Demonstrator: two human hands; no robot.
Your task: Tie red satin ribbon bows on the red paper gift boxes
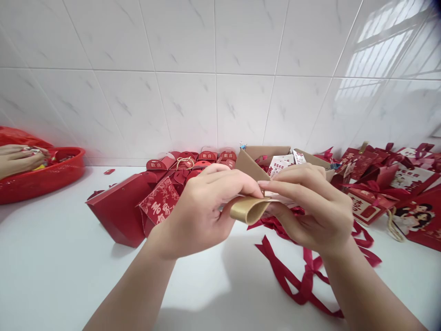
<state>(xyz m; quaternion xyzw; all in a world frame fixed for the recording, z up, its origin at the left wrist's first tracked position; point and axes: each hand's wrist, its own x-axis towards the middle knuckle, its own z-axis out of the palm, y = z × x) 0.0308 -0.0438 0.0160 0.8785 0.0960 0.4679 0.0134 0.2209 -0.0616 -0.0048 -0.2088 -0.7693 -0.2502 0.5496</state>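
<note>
Pinching a curled gold ribbon (248, 209) between the fingertips of the left hand (200, 209) and right hand (306, 207), above red ribbons (303, 276) on the white table (51, 257), behind them red gift boxes (193, 163).

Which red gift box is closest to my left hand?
The patterned red box beside your left hand holding the gold strip; unlike the plain red box left of it, it bears pale characters.

We see a white tabletop (51, 257). On it sit a red basin (41, 177) at the left, red gift boxes (120, 211) near the wall, a cardboard box (253, 158), loose red ribbons (292, 271), and printed red bags (413, 216) at the right.
</note>
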